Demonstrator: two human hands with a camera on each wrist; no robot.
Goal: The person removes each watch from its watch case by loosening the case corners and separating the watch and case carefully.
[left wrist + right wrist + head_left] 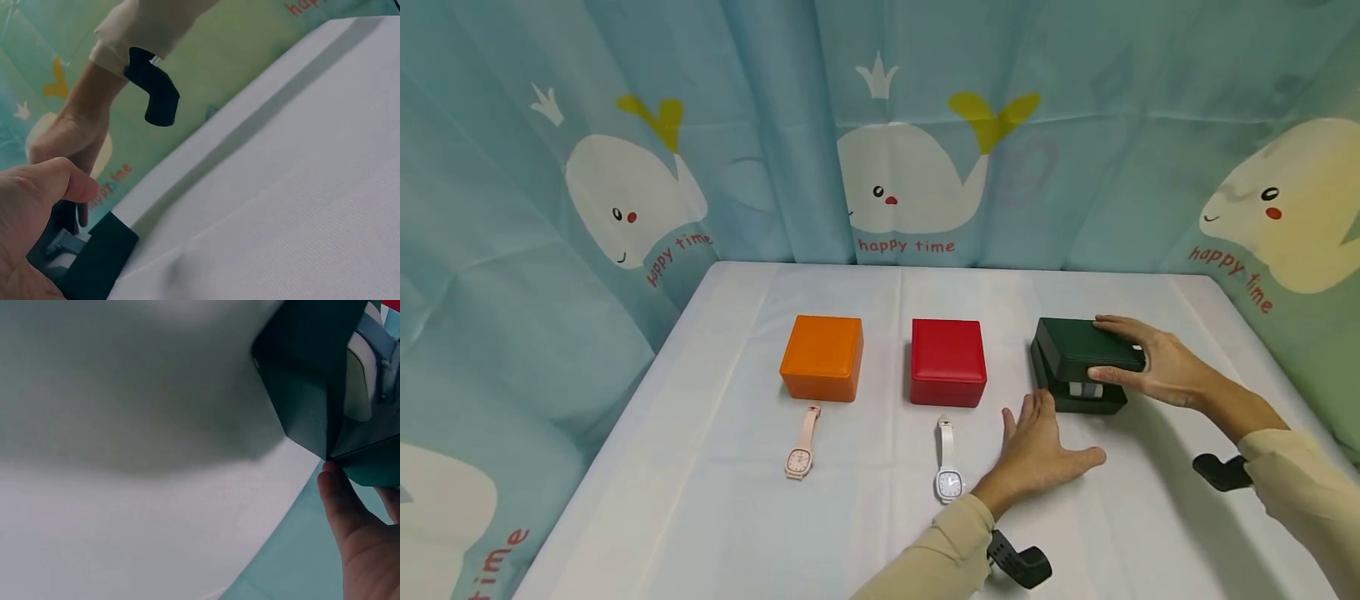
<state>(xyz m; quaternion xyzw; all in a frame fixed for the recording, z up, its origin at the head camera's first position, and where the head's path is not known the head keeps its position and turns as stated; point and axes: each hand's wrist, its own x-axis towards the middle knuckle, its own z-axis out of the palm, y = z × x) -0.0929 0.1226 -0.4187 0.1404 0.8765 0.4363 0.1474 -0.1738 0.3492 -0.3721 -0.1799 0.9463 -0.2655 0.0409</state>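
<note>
A dark green watch box (1090, 348) stands at the right of the table with its lid partly raised. My right hand (1161, 367) holds that lid, thumb at the front edge and fingers over the top. By the front left corner of the base, my left hand (1036, 446) has its fingers extended and thumb spread, fingertips right at the box. Inside, a watch with a grey-blue strap (74, 242) sits round a pale cushion (358, 384); its dial is hidden. Nearest the left hand on the cloth lies a white watch (949, 482).
A closed red box (947, 362) stands mid-table, behind the white watch. Left of it is a closed orange box (822, 358), with a pink watch (800, 460) lying before it. A whale-print curtain (790, 133) hangs around the white-covered table (715, 500).
</note>
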